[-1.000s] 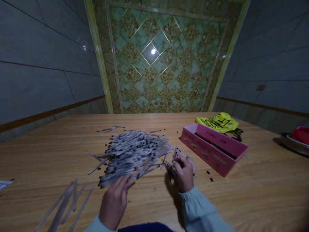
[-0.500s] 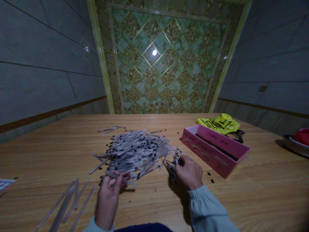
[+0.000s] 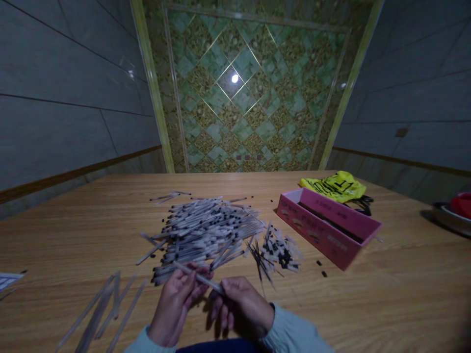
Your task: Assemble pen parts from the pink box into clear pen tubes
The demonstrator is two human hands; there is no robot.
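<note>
Between my two hands lies a pale, slender tube (image 3: 200, 278), slanting down to the right. My left hand (image 3: 180, 296) is closed on its upper left part. At its lower right end, my right hand (image 3: 245, 301) pinches it between thumb and fingers; whatever else those fingers hold is hidden. Just beyond the hands spreads a large pile of similar tubes (image 3: 209, 228) with dark ends. To its right sit a heap of small clear and black caps (image 3: 281, 250) and a cluster of thin dark sticks (image 3: 260, 260).
An open pink box (image 3: 316, 228) stands at the right, with a yellow bag (image 3: 334, 187) behind it. Several longer clear strips (image 3: 99, 314) lie at the front left. A tray with something red (image 3: 461, 206) is at the far right of the wooden table (image 3: 405, 294).
My right hand has left the small caps and dark sticks and moved left and nearer to me, onto the tube's end. My left hand has shifted slightly right with the tube.
</note>
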